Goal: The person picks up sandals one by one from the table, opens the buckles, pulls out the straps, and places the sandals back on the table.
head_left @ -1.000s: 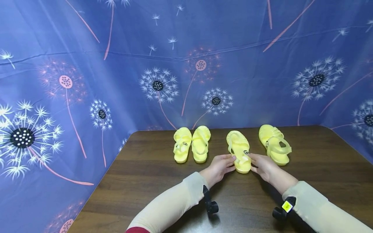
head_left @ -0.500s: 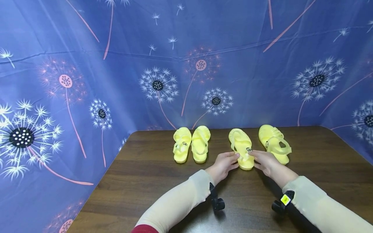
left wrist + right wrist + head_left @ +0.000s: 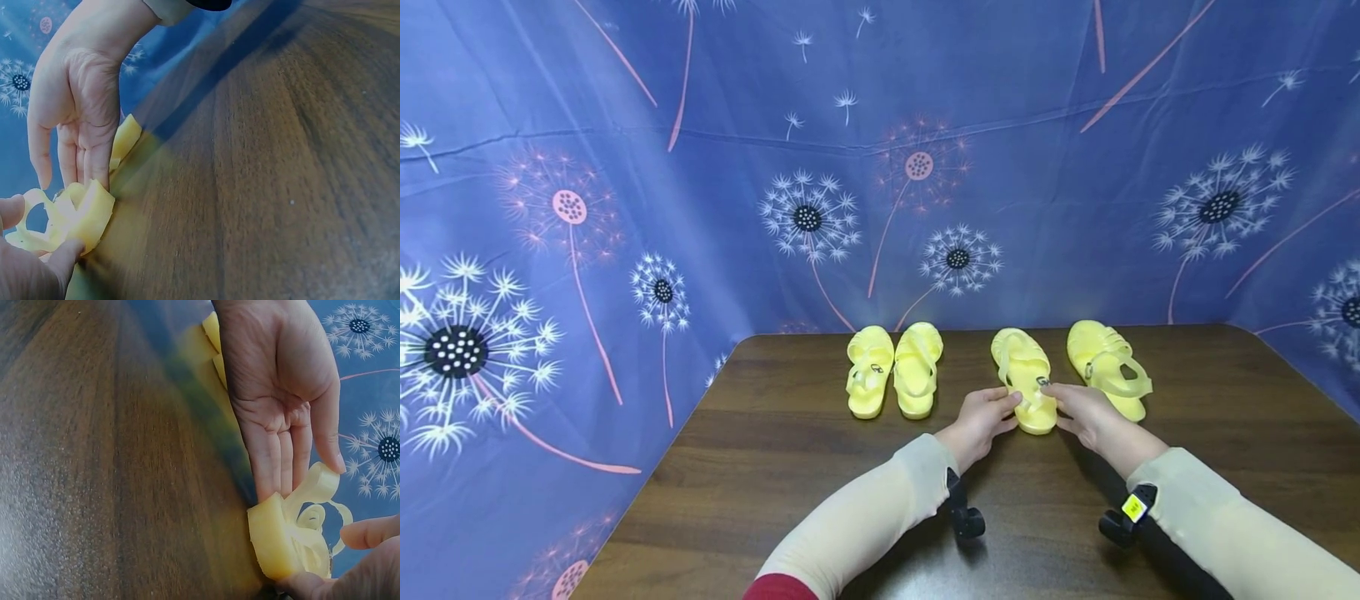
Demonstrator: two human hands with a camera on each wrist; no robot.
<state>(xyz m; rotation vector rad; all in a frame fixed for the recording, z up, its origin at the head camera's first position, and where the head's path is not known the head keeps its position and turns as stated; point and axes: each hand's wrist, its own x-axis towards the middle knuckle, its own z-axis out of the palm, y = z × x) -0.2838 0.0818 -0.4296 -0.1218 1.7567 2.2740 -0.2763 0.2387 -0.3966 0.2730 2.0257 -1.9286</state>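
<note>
A yellow strappy sandal (image 3: 1027, 367) lies on the table between my two hands, heel toward me. My left hand (image 3: 979, 421) touches its left side near the heel; in the right wrist view that left hand (image 3: 275, 369) has nearly straight fingers at the sole and its thumb at a strap. From the other side, my right hand (image 3: 1096, 423) touches the sandal; in the left wrist view the right hand (image 3: 94, 81) shows extended fingers along the heel (image 3: 94, 215). Just right of the right hand lies another yellow sandal (image 3: 1093, 357), partly covered by it.
Two more yellow sandals, one (image 3: 868, 379) beside the other (image 3: 915, 375), lie together left of the hands. The brown wooden table (image 3: 745, 467) ends at a blue curtain (image 3: 1037, 208) with dandelion prints. A black camera (image 3: 967, 522) hangs at the left wrist.
The sandal between my hands has slid away from me and slightly right, nearer the right-hand sandal. Both hands went along with it, the left hand travelling further. The other sandals have not moved.
</note>
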